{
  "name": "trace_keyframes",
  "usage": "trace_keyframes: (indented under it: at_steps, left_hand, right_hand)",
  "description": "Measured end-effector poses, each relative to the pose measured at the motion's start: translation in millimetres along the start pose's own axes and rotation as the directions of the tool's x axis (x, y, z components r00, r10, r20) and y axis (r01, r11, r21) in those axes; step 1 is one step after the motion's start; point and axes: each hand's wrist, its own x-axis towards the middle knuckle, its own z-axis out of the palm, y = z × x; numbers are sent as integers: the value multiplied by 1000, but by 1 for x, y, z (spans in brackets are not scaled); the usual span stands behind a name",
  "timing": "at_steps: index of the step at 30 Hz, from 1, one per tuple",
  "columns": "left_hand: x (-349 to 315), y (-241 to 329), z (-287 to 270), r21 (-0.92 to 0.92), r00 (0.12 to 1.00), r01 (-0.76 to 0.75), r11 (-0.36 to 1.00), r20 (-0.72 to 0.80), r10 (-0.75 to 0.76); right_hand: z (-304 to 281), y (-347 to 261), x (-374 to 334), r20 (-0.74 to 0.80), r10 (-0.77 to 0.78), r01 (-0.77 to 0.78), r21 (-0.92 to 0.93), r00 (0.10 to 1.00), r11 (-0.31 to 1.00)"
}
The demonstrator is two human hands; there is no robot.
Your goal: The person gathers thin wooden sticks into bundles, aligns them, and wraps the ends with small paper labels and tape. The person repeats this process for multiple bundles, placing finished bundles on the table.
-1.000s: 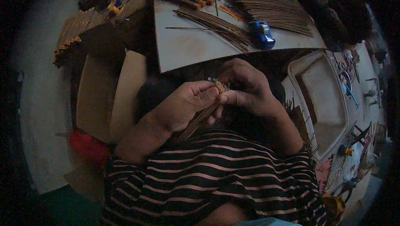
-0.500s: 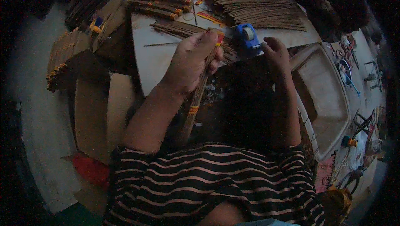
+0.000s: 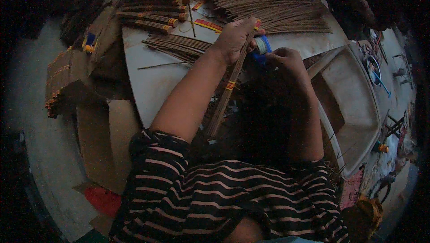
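My left hand (image 3: 236, 39) is closed round a bundle of thin brown incense sticks (image 3: 224, 104). The bundle slants down toward my body, with a red and yellow band near its top end and another around its middle. Right behind the bundle's top is a blue tape dispenser (image 3: 261, 50) with a pale roll, partly hidden by my left hand. My right hand (image 3: 289, 61) has thumb and fingers pinched together at the dispenser's near right edge. Whatever is in the pinch, if anything, is too small and dim to make out.
Loose sticks (image 3: 179, 48) lie on the white table (image 3: 134, 55). Banded bundles (image 3: 150, 3) are stacked at the back left, a wide pile of sticks (image 3: 268, 3) at the back. A pale tub (image 3: 358, 104) stands right; a cardboard box (image 3: 94, 140) and more bundles (image 3: 65, 75) are left.
My left hand has carried the bundle right and away from me, up against the tape dispenser. The right hand's fingers have closed into a pinch beside it. The whole view has shifted slightly.
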Motion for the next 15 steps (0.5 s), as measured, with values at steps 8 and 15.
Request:
trace_keyframes:
  at_steps: [8,15]
  left_hand:
    - [13,-6,-6,118,999,23,993,36,-27]
    - [9,-2,1,165,999,29,986,-33,-24]
  right_hand:
    - [3,-4,-17,-2,120,-106,467,993,878]
    - [2,6,-49,37,273,-244,573,961,783]
